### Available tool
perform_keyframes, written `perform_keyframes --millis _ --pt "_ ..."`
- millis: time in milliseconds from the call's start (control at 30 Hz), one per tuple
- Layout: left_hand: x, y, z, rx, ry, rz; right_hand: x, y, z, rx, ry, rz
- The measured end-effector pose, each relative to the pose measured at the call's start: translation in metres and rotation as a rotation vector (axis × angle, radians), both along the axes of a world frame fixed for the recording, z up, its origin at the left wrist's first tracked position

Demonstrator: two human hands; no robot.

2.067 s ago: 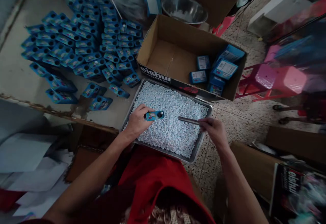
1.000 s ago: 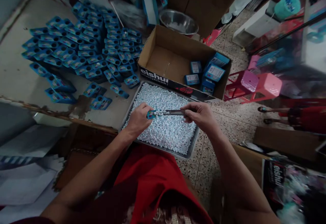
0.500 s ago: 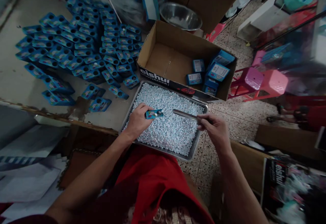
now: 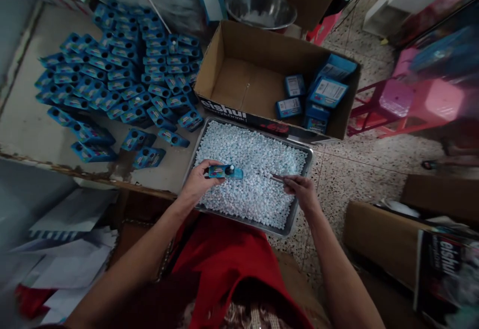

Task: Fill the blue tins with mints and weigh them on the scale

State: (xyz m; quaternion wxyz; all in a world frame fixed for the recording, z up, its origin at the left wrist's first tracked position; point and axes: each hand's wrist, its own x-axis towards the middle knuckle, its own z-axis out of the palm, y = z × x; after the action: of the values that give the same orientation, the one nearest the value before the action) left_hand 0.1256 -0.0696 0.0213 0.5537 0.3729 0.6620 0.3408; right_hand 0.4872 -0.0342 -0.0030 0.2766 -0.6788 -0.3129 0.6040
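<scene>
At left, many blue boxes (image 4: 123, 77) stand on the table (image 4: 22, 119). To their right, the left hand (image 4: 196, 183) has its fingers folded around the end of one small blue box (image 4: 216, 171), which it holds above the tray (image 4: 309, 162). Half a second ago a white piece seemed to lie beside its round hole (image 4: 228, 170); now one shows at the hole. Further right, the metal strip (image 4: 279, 177) was just before above the white pieces (image 4: 239, 199); now its tip looks lowered among them, so I judge that new pieces are being gathered. The right hand (image 4: 303, 189) pinches the strip, forearm coming from lower right.
</scene>
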Motion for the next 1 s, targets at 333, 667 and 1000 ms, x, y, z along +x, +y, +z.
perform_keyframes --millis 333,667,1000 --pt "0.022 0.014 0.023 0.202 0.278 -0.131 -0.011 0.027 0.077 0.001 0.158 0.165" --pt "0.011 0.009 0.023 0.191 0.307 -0.098 -0.094 0.028 0.173 0.523 -0.347 0.733" --pt "-0.032 -0.011 0.02 0.068 0.157 0.111 0.018 0.018 0.083 0.135 -0.162 0.008"
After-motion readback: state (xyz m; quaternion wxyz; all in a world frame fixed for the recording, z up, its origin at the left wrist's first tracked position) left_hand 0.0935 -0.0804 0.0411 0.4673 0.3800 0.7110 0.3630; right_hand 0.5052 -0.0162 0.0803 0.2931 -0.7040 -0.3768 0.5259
